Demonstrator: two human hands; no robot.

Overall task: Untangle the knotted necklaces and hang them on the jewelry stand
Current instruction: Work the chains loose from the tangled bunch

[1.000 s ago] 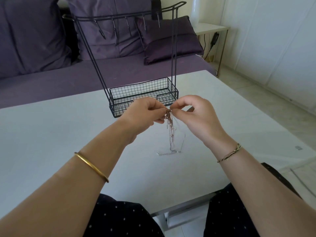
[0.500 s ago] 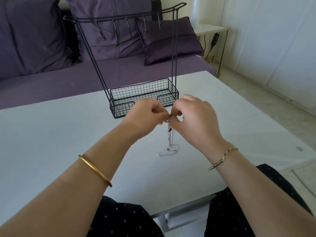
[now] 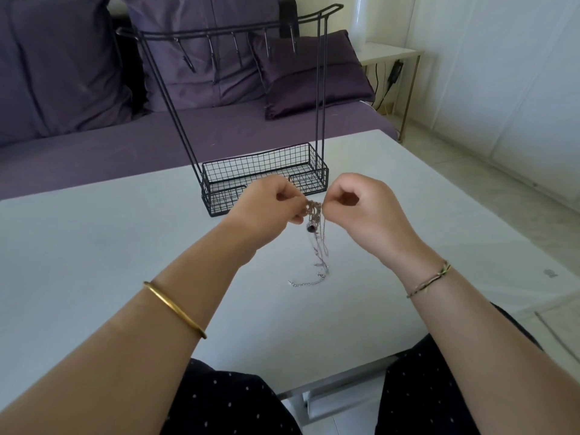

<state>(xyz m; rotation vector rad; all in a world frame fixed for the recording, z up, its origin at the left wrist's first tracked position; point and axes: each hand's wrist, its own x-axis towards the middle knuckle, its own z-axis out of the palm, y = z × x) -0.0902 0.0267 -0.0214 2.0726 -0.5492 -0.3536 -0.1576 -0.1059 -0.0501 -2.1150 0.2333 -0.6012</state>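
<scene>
A bundle of thin knotted necklaces [image 3: 317, 243] hangs between my hands above the white table [image 3: 94, 246], its lower end with a silver clasp chain lying on the tabletop. My left hand [image 3: 270, 205] pinches the knot from the left. From the right, my right hand [image 3: 364, 208] pinches the same knot with curled fingers. A small dark bead shows just under the knot. The black wire jewelry stand [image 3: 260, 180] stands just behind my hands, its top bar with several bare hooks and a mesh basket at its base.
A purple sofa [image 3: 94, 146] with cushions runs along the table's far edge. A small white side table [image 3: 389, 53] with a cable stands at the back right. Tiled floor lies to the right of the table.
Both hands have drawn slightly apart at the knot, and my right hand has turned so its curled fingers face me. The hanging strands have gathered closer together.
</scene>
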